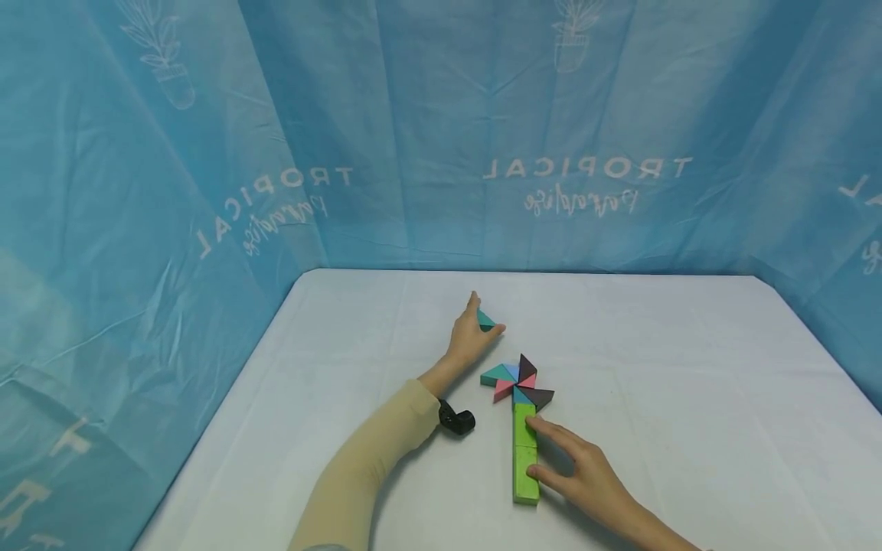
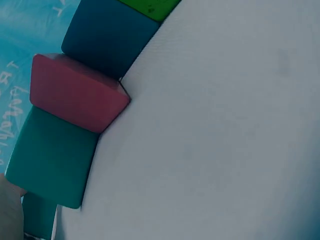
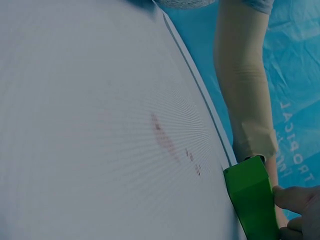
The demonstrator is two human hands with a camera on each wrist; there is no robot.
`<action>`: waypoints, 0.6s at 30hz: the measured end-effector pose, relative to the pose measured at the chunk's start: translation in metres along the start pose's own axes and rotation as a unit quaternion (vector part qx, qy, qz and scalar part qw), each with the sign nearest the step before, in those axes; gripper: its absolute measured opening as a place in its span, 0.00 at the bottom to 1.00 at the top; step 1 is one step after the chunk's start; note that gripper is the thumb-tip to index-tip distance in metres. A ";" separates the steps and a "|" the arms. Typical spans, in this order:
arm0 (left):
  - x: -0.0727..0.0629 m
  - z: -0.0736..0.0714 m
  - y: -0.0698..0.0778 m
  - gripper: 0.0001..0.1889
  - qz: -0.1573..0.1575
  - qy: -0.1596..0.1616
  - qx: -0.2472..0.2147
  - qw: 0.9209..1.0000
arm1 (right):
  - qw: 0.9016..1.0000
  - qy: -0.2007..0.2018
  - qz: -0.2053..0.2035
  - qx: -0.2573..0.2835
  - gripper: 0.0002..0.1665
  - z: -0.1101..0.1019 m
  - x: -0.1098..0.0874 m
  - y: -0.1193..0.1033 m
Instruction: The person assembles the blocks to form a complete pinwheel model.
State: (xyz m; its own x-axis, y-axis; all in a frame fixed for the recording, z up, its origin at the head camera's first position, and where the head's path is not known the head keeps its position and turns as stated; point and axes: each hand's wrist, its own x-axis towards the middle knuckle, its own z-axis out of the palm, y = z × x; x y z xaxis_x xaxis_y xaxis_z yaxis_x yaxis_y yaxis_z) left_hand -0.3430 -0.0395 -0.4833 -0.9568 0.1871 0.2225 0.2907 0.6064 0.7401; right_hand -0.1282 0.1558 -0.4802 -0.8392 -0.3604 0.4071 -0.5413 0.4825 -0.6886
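My left hand (image 1: 470,337) reaches toward the far part of the table, thumb and fingers spread around a teal triangular block (image 1: 485,320). Whether it bears on that block I cannot tell. Nearer lies a pinwheel of triangular blocks: teal (image 1: 498,373), pink (image 1: 504,389), blue (image 1: 521,396), dark (image 1: 539,395) and light blue. Two green blocks (image 1: 525,459) form a straight stem below it. With index finger and thumb apart, my right hand (image 1: 586,471) touches the stem's right side. The right wrist view shows its fingers beside a green block (image 3: 252,197).
A white cloth covers the table (image 1: 689,367). Blue printed curtains (image 1: 441,138) hang behind it and along the sides. A black wrist device (image 1: 456,419) sits at the left sleeve (image 1: 372,451), which passes left of the pinwheel.
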 end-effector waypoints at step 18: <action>-0.014 -0.025 -0.017 0.40 0.055 -0.042 -0.027 0.997 | 1.000 0.008 -0.009 0.004 0.37 -0.001 0.000 -0.001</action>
State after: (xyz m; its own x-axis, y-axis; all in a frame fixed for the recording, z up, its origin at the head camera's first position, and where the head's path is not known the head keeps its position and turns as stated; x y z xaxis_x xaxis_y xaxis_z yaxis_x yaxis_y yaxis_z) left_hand -0.3345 -0.0716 -0.4834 -0.9149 0.3150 0.2525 0.3912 0.5371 0.7473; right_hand -0.1276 0.1563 -0.4789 -0.8297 -0.3562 0.4299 -0.5566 0.4688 -0.6859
